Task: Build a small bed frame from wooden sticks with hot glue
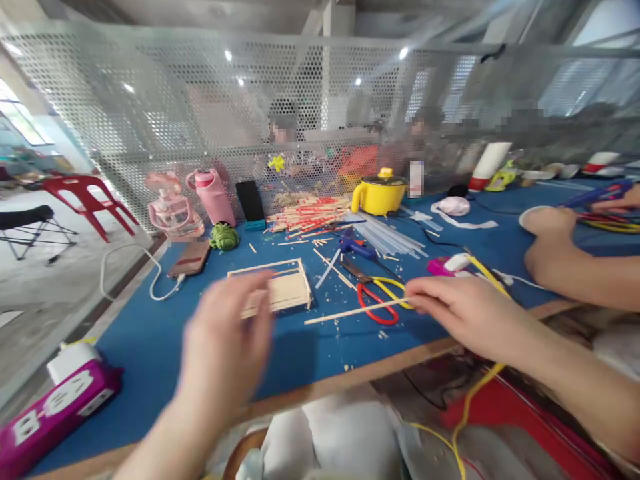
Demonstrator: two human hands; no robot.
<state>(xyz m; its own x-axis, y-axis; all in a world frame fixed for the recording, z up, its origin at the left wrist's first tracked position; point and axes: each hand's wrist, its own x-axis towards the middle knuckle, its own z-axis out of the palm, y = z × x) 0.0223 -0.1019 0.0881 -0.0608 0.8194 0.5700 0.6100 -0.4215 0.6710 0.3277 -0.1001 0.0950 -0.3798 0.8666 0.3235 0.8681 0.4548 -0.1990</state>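
Observation:
My right hand (463,310) pinches one end of a thin wooden stick (345,315), which points left above the blue table. Blurred by motion, my left hand (225,340) is in front of a small wooden tray-like frame (293,290) and hides its left part; whether it touches the frame or holds anything I cannot make out. Scissors (367,310) with red and yellow handles lie behind the stick. Just beyond them rests a blue glue gun (357,249), beside several translucent glue sticks (387,235).
Behind are a heap of red-tipped sticks (315,217), a yellow pot (383,195) and a perforated screen (200,100). On the left are a phone (191,259), green yarn (225,236) and a purple power strip (63,407). A co-worker's arm (580,257) reaches in from the right.

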